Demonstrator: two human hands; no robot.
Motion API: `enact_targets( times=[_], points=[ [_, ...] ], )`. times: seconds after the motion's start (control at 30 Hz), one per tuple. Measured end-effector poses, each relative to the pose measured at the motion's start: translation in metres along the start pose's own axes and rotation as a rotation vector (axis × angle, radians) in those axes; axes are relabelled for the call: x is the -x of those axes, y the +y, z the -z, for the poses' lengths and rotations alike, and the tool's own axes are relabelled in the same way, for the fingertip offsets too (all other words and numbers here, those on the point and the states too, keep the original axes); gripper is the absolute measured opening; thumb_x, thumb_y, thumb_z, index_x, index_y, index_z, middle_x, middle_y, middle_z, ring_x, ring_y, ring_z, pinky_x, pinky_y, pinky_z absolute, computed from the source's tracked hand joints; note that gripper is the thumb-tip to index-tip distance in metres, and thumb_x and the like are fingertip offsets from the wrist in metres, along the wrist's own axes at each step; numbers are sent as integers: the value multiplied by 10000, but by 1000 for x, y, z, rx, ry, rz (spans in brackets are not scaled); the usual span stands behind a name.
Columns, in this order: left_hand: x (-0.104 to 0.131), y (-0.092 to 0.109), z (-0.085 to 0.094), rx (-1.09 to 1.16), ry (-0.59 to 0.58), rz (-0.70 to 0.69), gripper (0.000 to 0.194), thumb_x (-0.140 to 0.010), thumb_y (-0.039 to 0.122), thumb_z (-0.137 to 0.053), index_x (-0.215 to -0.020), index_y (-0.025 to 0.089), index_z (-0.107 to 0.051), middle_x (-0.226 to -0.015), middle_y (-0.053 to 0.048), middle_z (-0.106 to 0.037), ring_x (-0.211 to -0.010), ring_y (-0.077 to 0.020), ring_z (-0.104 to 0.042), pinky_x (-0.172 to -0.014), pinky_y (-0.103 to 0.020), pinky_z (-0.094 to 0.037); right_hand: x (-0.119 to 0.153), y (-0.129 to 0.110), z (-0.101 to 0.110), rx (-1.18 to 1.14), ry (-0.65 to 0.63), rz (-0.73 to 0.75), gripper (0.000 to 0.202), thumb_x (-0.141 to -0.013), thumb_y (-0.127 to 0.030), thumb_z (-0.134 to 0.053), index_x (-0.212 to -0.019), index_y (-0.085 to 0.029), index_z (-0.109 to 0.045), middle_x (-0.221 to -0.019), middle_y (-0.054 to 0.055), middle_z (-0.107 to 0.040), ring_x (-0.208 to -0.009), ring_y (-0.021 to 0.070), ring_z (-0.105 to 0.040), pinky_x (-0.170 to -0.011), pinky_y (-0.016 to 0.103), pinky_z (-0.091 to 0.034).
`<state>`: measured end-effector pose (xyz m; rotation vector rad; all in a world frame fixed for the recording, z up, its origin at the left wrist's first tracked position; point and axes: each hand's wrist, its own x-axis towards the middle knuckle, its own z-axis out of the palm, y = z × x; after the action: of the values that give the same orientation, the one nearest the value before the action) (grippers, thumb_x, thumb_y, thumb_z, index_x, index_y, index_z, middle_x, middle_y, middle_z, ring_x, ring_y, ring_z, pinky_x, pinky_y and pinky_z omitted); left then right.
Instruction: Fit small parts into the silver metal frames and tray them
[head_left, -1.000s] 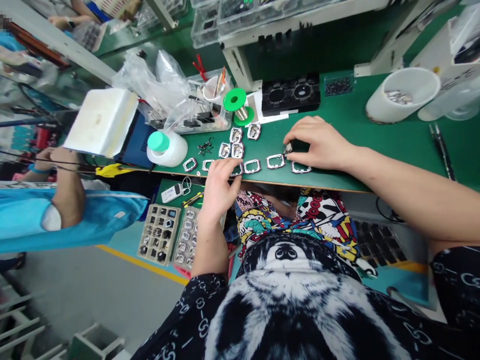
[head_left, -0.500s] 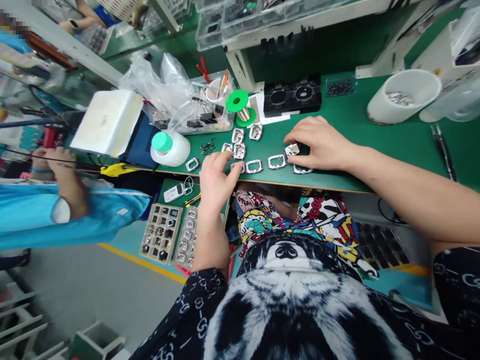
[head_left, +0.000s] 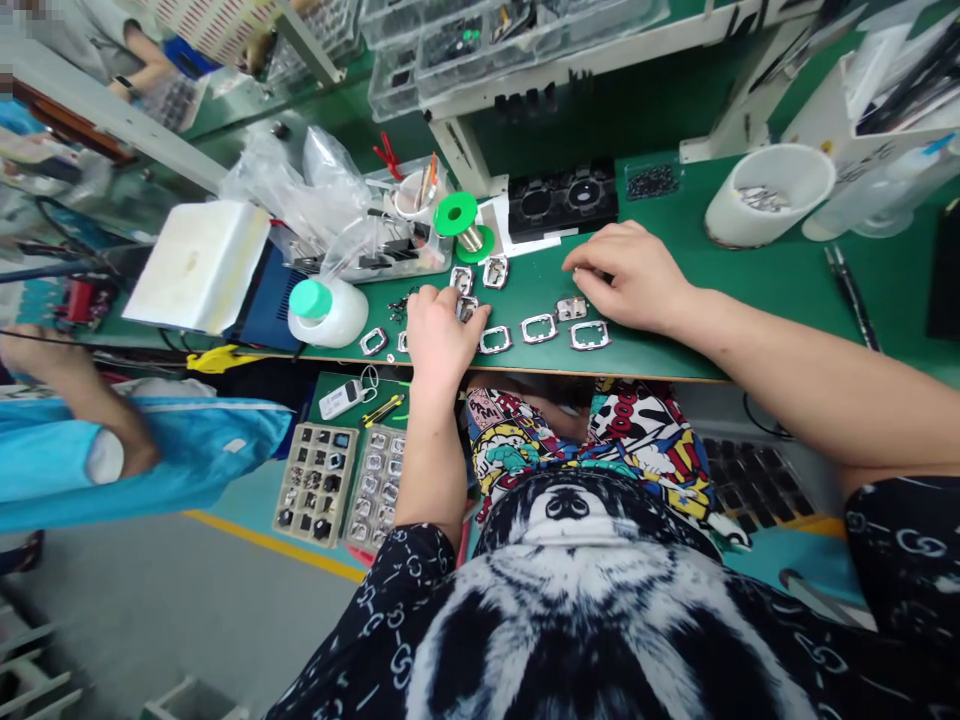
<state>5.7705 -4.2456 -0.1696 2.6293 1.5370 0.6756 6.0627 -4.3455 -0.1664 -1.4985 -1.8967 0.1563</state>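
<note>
My left hand (head_left: 439,338) reaches over the near side of the bench, its thumb and fingers closed around a silver watch case (head_left: 467,307). The fingers partly hide that case. My right hand (head_left: 634,275) hovers with curled fingers and a gap behind the thumb; nothing shows in it. Just below its fingertips lies a small silver metal part (head_left: 571,308). Open rectangular frames, among them a left one (head_left: 494,341), a middle one (head_left: 538,328) and a right one (head_left: 590,335), lie along the bench edge. Another filled case (head_left: 495,271) sits farther back.
Behind stand a green wire spool (head_left: 457,215), a black fixture (head_left: 562,200) and a bottle with a green cap (head_left: 328,312). A white cup (head_left: 769,195) and tweezers (head_left: 851,297) are at the right. Compartment trays (head_left: 315,484) lie low left, near a co-worker's arm (head_left: 82,400).
My right hand has let go of the small metal part and lifted up and away. My left hand has closed its thumb and fingers around a case. The whole view has shifted slightly.
</note>
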Motion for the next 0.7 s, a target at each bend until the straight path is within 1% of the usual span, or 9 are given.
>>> enact_targets(
  times=[0.13,0.23,0.3,0.37,0.47,0.5,0.57,0.63,0.7],
  points=[
    [2,-1,-1,120,38,-41,275,-865,382,-840,-1062,203,-773,-1050,-143,-680,-1100,-395,-618,-1061,-625,-531,0,-3,1,-58,71,-54,237,-1013,-332,-592,-1110,-269,-798,-864,59,-740,-972,325,-680,-1012,538,-503],
    [6,2,8,156,4,-37,285,-902,373,-807,-1131,207,-774,-1126,-144,-707,-1155,-397,-625,-1117,-641,-493,-1,-6,3,-95,109,-76,221,-1004,-319,-601,-1103,-279,-795,-806,49,-702,-925,315,-678,-980,532,-536],
    [10,6,16,226,-1,-19,298,-924,376,-793,-1177,221,-767,-1179,-118,-730,-1153,-361,-645,-1139,-620,-492,-2,-8,5,-121,119,-78,208,-991,-301,-614,-1092,-276,-794,-822,56,-697,-928,315,-675,-951,520,-550],
    [15,14,23,390,13,-8,342,-934,386,-797,-1246,253,-753,-1237,-80,-741,-1106,-297,-675,-1076,-538,-561,-2,-10,6,-177,139,-58,197,-967,-288,-641,-1087,-262,-795,-881,68,-715,-945,310,-676,-931,503,-557],
    [23,31,27,788,1,-12,409,-937,408,-822,-1321,300,-731,-1298,-56,-732,-1094,-237,-706,-921,-404,-639,-2,-14,8,-293,153,-3,219,-934,-319,-699,-1115,-237,-790,-986,71,-740,-957,282,-687,-913,461,-570],
    [25,37,26,919,-17,-15,414,-929,420,-840,-1313,308,-736,-1299,-55,-731,-1112,-233,-712,-910,-386,-650,-2,-15,8,-328,142,12,247,-928,-344,-719,-1138,-232,-784,-1017,68,-744,-959,269,-690,-907,443,-575],
    [29,51,22,1112,-57,-10,420,-895,447,-886,-1273,317,-757,-1281,-54,-727,-1147,-236,-718,-939,-388,-669,-2,-17,8,-395,99,36,324,-918,-401,-761,-1193,-230,-768,-1070,61,-749,-964,247,-695,-895,409,-586],
    [31,64,17,1216,-91,3,428,-858,451,-925,-1238,320,-777,-1252,-53,-714,-1150,-233,-720,-968,-396,-682,-1,-18,8,-482,42,63,372,-915,-443,-796,-1220,-232,-759,-1091,55,-747,-946,225,-701,-874,378,-594],
    [33,76,11,1286,-104,16,425,-846,399,-943,-1232,317,-786,-1239,-51,-688,-1137,-217,-721,-989,-386,-687,1,-18,9,-578,-16,80,360,-931,-450,-811,-1213,-231,-761,-1077,50,-740,-910,205,-704,-845,355,-599]
  ],
)
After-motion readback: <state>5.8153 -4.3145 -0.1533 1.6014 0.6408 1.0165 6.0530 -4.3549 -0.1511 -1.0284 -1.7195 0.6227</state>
